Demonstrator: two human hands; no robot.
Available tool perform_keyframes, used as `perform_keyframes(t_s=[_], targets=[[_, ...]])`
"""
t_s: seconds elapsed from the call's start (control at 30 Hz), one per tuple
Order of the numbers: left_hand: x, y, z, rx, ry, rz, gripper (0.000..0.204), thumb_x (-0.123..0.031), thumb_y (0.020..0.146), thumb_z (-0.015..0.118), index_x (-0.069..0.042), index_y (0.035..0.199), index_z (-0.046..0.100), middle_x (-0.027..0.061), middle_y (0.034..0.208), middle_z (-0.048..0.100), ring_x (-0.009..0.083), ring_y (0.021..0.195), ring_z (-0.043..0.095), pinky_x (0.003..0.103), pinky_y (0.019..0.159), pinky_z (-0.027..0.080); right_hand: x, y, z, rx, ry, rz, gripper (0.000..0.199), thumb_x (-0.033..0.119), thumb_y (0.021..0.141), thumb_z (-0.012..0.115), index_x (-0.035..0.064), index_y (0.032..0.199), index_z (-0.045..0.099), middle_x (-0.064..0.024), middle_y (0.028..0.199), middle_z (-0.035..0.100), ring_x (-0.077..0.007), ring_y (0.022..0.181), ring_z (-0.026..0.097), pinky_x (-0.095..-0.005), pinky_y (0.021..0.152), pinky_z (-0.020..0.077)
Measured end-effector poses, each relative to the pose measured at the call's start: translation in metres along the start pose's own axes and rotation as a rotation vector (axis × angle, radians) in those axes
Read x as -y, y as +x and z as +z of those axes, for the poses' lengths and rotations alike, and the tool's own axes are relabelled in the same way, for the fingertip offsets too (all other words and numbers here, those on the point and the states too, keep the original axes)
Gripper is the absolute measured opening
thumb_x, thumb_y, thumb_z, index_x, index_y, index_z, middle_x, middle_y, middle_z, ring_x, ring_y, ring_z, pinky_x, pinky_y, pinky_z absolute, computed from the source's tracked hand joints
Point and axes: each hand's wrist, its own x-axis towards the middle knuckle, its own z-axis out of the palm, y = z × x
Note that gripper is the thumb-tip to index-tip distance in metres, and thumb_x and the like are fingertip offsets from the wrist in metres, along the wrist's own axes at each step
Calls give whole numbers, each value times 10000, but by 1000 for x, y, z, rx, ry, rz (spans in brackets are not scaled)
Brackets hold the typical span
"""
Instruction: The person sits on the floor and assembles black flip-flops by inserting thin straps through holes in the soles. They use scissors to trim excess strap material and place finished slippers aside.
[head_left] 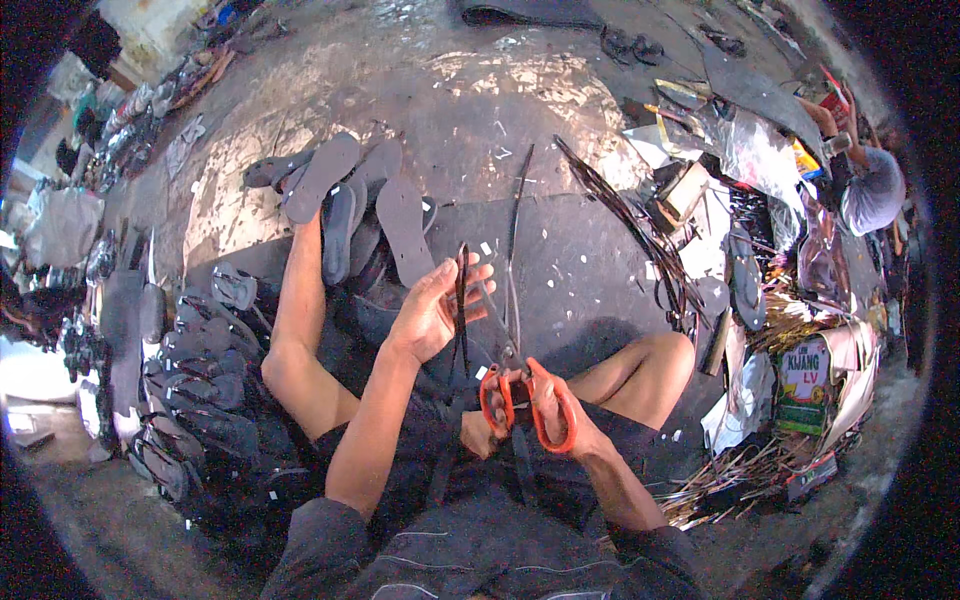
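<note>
My left hand point(425, 315) is raised in front of my lap, thumb and fingers closed around a thin dark strap point(461, 320) that hangs down from the grip. My right hand point(575, 425) grips a pair of scissors point(555, 440) by the orange handles. The scissors' blades are spread apart and point away from me, toward the fingers of my left hand. Whether a blade touches the strap, I cannot tell. Past my hands, a long dark strip point(515, 230) stretches across the grey mat point(580, 300).
Dark shoe soles point(405, 225) and sandals lie beyond my left foot. Many flip-flops point(205, 360) are heaped at my left. To the right are a bundle of dark strips point(640, 235), a wooden block point(682, 195), a printed carton point(805, 385) and scraps. Another person point(872, 190) sits far right.
</note>
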Motion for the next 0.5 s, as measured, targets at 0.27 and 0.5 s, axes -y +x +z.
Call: perform_keyframes(t_s=[0.27,0.5], targets=[[7,-5,5,131,291,-96,281,-284,1022,715,-33,1139,761,47,1025,773,128,823,719,297,709,592,-19,7,-16,-63,-51,-19,770,727,1045,403,7,1256,573,-36,943,605,-146,853,602,-324,755,502],[16,7,-2,181,624,-163,258,-256,999,744,-2,1038,766,30,837,731,50,636,549,209,545,402,-31,19,-11,-218,483,29,592,640,1095,361,73,1093,535,-2,666,463,-146,464,472,-281,397,452]])
